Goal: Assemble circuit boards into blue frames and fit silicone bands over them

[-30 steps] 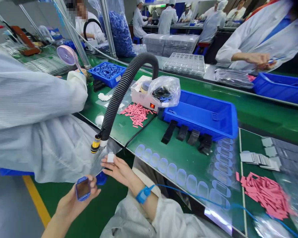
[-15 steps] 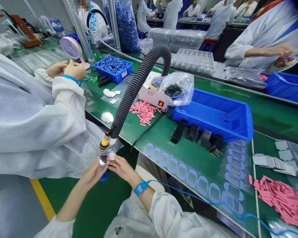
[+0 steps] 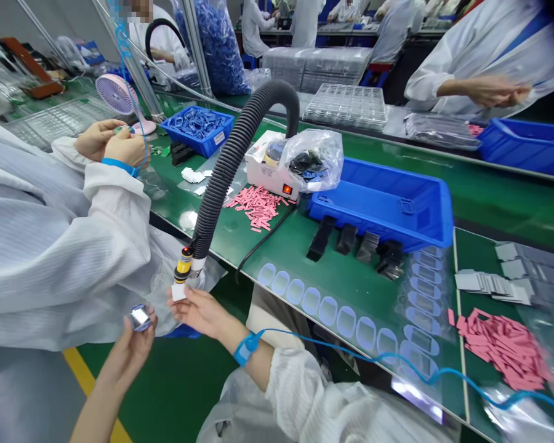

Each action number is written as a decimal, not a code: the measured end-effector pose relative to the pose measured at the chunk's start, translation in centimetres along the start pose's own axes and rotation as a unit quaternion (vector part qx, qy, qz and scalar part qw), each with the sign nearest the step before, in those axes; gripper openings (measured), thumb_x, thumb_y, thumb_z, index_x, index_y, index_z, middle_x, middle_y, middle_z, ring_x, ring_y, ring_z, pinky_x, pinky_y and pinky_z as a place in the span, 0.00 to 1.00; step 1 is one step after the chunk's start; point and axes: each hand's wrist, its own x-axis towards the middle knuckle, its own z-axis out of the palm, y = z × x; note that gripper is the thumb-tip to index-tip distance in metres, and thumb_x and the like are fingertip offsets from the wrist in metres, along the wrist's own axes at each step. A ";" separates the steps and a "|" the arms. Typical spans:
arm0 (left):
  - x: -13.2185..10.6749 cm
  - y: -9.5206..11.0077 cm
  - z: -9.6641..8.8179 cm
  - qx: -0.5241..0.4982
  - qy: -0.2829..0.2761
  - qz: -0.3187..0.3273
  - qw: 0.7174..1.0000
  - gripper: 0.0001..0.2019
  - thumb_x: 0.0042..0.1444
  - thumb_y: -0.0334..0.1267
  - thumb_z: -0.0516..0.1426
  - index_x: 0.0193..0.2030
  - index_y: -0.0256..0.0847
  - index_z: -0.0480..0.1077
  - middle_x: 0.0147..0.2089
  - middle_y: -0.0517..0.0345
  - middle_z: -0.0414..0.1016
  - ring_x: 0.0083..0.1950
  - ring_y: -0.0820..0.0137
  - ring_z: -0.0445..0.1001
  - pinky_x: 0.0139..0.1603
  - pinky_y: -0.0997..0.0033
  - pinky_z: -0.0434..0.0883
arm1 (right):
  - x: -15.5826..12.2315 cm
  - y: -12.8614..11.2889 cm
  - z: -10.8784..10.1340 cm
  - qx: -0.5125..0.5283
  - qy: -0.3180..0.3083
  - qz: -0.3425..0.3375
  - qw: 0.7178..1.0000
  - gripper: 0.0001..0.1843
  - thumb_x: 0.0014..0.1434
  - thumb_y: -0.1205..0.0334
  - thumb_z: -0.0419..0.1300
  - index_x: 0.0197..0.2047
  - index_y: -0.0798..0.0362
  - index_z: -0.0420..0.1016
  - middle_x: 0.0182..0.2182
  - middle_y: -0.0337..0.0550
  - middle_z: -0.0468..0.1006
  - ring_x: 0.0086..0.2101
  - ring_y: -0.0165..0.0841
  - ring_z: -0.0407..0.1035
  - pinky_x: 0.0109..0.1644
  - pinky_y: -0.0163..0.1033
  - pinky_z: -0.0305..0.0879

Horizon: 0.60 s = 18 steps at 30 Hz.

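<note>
My left hand (image 3: 135, 347) grips a small blue-framed part with a shiny, mirror-like face (image 3: 141, 316), held over the floor away from the table edge. The fingers of my right hand (image 3: 200, 312) pinch a small white square piece (image 3: 178, 292) just under a yellow and black cylinder (image 3: 183, 266) with a red light. That cylinder sits beside the mouth of a ribbed black hose (image 3: 219, 178) arching down from the table. Around my right wrist is a blue strap (image 3: 246, 348) with a coiled cord.
Clear rounded films (image 3: 328, 311) line the table's near edge. A blue bin (image 3: 383, 212), black stacked pieces (image 3: 321, 239), pink strips (image 3: 503, 344) and white squares (image 3: 487, 284) lie around. At left, a co-worker's hands (image 3: 120, 147) handle a small part.
My hands have moved apart: the left went left and down with the blue-framed part, the right shifted left with the white piece beneath the yellow cylinder. The whole view has shifted slightly.
</note>
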 end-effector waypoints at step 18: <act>-3.9 -7.3 6.6 0.114 -0.127 -0.149 0.974 0.09 0.51 0.30 0.62 0.41 0.35 0.77 0.39 0.49 0.82 0.39 0.64 0.81 0.39 0.74 0.78 | -20.5 -2.3 2.0 -0.003 0.021 -0.105 0.994 0.25 0.37 0.51 0.73 0.37 0.57 0.79 0.30 0.43 0.78 0.26 0.25 0.70 0.28 0.28 0.64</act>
